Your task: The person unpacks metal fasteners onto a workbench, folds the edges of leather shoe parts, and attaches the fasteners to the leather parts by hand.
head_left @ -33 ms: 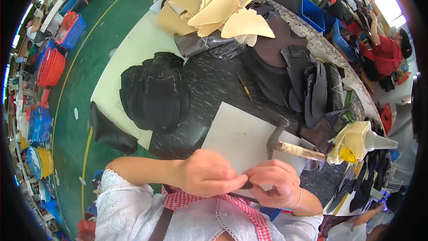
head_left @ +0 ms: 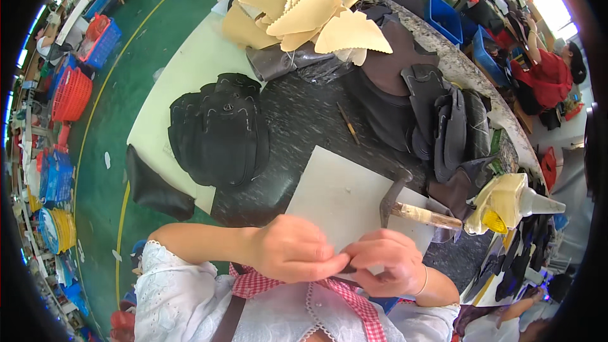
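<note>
Left hand (head_left: 292,248) and right hand (head_left: 387,261) meet fingertip to fingertip, pinched together on a small dark piece (head_left: 347,268) at the near edge of the white board (head_left: 342,199); hammer (head_left: 405,209) lies just beyond on the bench (head_left: 304,120)

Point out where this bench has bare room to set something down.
Bare: the pale board between the hammer and the black stack; also the speckled top around the pencil. Crowded: the right edge with dark leather pieces, and the far end under tan pieces.
</note>
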A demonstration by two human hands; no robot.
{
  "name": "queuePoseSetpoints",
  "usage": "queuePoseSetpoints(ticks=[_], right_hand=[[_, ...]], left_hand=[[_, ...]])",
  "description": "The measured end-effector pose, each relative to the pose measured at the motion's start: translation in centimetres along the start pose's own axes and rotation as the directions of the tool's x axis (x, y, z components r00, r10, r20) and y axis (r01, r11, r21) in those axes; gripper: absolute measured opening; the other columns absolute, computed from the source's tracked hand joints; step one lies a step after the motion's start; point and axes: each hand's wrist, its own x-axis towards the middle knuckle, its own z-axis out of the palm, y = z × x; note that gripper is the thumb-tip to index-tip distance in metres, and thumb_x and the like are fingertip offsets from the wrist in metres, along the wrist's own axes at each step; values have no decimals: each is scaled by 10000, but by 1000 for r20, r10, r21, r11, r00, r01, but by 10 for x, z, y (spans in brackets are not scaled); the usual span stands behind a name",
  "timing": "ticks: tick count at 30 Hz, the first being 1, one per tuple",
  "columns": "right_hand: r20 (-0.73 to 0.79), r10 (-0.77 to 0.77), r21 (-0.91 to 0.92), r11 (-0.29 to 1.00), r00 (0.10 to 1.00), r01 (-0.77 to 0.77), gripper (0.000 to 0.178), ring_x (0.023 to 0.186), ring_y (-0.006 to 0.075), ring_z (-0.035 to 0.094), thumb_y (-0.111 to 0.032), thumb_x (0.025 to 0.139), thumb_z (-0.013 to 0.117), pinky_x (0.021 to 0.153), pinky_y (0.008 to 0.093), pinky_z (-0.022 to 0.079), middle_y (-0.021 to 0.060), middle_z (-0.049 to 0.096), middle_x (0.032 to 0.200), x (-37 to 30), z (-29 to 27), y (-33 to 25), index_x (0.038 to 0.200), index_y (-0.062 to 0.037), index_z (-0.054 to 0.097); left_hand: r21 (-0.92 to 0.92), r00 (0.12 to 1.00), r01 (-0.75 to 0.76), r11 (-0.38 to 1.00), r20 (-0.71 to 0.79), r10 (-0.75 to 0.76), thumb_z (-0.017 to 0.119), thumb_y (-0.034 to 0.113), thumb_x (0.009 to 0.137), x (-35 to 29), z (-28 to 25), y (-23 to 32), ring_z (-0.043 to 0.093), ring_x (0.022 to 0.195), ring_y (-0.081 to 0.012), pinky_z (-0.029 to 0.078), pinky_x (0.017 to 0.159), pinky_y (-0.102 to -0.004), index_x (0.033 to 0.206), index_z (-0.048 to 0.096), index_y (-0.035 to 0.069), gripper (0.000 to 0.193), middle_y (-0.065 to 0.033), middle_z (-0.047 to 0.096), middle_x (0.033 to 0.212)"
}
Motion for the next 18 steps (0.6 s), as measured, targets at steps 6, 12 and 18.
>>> queuePoseSetpoints(ticks=[6, 12, 18], right_hand=[[57, -48, -31, 998, 997, 49, 299, 651, 205, 612, 1, 659, 708, 550, 266, 506, 144, 670, 919, 19, 3, 27, 942, 13, 611], [-13, -112, -82, 990, 994, 111, 256, 602, 208, 597, 10, 675, 662, 518, 261, 497, 161, 664, 875, 28, 17, 36, 923, 38, 601], [122, 228, 360, 897, 966, -257, 428, 737, 240, 615, 144, 596, 682, 613, 317, 517, 137, 636, 897, 40, 23, 43, 990, 31, 557]], left_hand=[[-38, 996, 82, 996, -21, -83, 660, 28, 708, -9, -16, -14, 508, 499, -105, 400, 400, -229, 908, 646, -25, 207, -22, 544, 701], [-42, 989, 141, 989, -27, -142, 659, 19, 693, -17, -25, -26, 498, 499, -97, 381, 397, -222, 896, 654, -14, 206, -21, 554, 688], [31, 998, 5, 999, 68, -7, 681, 65, 638, -17, -36, -33, 464, 484, -79, 319, 395, -195, 833, 667, -5, 208, -10, 528, 660]])
